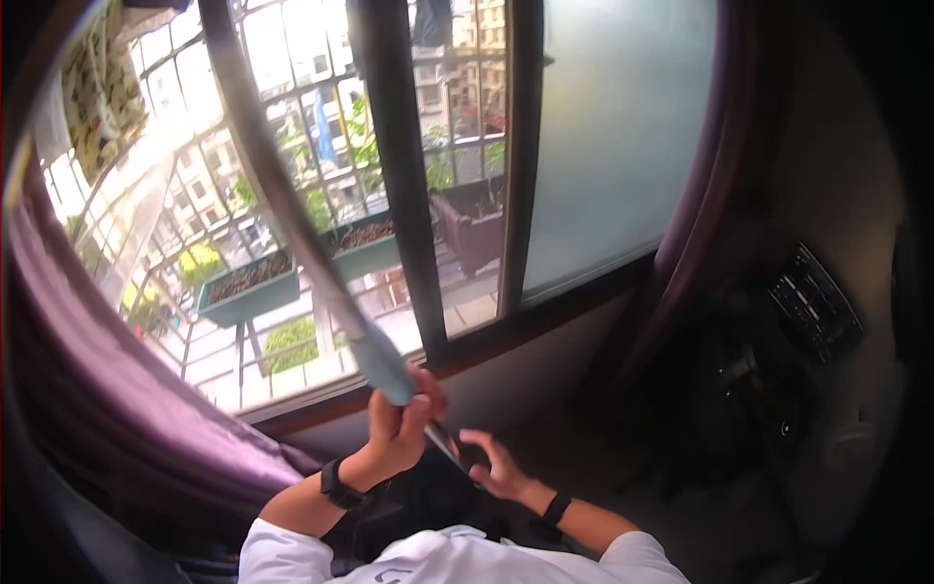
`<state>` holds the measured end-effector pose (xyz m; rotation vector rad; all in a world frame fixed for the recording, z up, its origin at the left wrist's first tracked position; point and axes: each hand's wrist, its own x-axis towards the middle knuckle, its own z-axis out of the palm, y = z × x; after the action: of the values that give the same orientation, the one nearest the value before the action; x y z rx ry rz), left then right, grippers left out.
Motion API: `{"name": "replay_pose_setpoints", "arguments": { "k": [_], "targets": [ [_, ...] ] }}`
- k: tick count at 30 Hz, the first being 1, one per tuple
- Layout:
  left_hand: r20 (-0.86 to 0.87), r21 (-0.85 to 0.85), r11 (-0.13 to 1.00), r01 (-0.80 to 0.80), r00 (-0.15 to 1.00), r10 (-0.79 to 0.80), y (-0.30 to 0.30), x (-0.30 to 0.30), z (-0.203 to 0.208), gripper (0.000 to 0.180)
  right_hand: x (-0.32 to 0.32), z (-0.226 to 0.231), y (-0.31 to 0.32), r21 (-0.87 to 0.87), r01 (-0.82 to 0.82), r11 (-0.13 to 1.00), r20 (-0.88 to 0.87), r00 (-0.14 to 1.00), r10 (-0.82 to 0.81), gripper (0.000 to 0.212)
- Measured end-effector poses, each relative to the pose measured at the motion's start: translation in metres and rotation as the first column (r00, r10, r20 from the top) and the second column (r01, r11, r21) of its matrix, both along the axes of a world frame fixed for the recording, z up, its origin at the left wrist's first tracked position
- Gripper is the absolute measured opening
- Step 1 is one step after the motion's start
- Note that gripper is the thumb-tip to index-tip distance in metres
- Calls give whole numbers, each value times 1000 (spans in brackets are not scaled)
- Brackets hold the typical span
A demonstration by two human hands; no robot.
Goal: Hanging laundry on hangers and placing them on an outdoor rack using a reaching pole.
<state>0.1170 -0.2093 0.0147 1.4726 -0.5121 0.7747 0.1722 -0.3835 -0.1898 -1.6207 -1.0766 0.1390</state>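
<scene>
A long, pale pole (311, 248) slants across the view from the top left towards me, its far part smeared by motion. Near its lower end is a light blue sleeve (381, 366). My left hand (401, 428) is closed around the pole just at the bottom of that sleeve. Below the hand a thinner, dark, shiny rod (445, 443) continues down to the right. Beside the rod's lower end is my right hand (501, 472), thumb and fingers apart. Whether its fingertips touch the rod, I cannot tell.
A dark-framed window (394, 175) with an outside grille fills the left and middle. Behind it stand green planters (251, 292) and a brownish one (472, 229). A frosted pane (623, 136) is at right. Purple curtains (126, 331) hang at both sides. A keyboard (815, 302) lies far right.
</scene>
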Motion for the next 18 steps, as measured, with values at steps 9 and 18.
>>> {"name": "replay_pose_setpoints", "arguments": {
  "k": [9, 18],
  "targets": [
    [-569, 518, 853, 59, 769, 292, -31, -11, -140, 45, 24, 116, 29, 96, 2, 995, -49, 999, 3, 21],
    [-947, 248, 959, -135, 173, 269, 21, -144, -336, 32, 98, -38, 6, -291, 359, 887, -58, 919, -391, 26]
  ]
}}
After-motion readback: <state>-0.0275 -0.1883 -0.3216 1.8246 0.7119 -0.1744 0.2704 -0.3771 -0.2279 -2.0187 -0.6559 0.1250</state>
